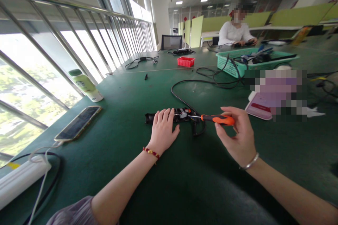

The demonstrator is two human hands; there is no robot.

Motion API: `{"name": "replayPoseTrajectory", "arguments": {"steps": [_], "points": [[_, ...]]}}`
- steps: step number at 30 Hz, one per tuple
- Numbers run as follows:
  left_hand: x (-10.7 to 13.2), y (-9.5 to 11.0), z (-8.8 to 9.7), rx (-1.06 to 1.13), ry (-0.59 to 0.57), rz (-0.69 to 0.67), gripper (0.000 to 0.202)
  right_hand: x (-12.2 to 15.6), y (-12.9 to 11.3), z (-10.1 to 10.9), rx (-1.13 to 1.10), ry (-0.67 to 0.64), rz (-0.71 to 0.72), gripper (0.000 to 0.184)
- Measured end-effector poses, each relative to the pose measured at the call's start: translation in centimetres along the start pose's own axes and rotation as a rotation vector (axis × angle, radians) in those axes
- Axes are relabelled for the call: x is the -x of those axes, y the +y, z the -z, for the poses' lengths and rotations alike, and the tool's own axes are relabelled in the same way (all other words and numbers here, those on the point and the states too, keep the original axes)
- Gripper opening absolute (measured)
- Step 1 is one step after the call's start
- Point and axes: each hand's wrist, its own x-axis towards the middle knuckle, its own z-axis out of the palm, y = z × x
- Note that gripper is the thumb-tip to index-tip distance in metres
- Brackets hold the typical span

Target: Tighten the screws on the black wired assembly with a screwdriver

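Observation:
A black corded device [182,115] lies on the green table with its inner parts exposed, small orange and white pieces among them. My left hand [164,128] rests over its barrel, fingers across the top and thumb on the near side, holding it against the table. Between the thumb and fingers of my right hand [239,132] is an orange-and-black screwdriver [218,119], held nearly level. Its shaft points left, and the tip reaches into the exposed parts. Which screw or part it touches is too small to tell.
A black cable [182,83] curves from the device toward a green basket [231,66] of tools and cords. A red tray [186,62] stands farther back. At left are a bottle [86,86], a phone [79,123] and a white power strip [23,179]. Another person [235,33] sits across.

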Motion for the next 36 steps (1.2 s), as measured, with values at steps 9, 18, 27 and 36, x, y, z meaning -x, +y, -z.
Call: {"name": "replayPoseTrajectory", "arguments": {"steps": [9,18,27,36], "points": [[0.01,-0.02,-0.11,-0.011,0.012,-0.002,0.054,-0.08,-0.38,0.36,0.014,-0.142,-0.138,0.014],[-0.02,-0.08,-0.15,-0.012,0.021,-0.007,0.053,-0.07,0.19,-0.15,0.001,0.020,-0.013,0.034],[0.03,-0.09,-0.19,-0.014,0.014,-0.005,0.054,-0.22,-0.61,0.35,-0.002,-0.168,-0.195,0.017],[0.05,-0.05,-0.13,-0.001,0.024,-0.009,0.053,-0.21,0.13,0.10,0.033,-0.018,-0.086,0.032]]}}
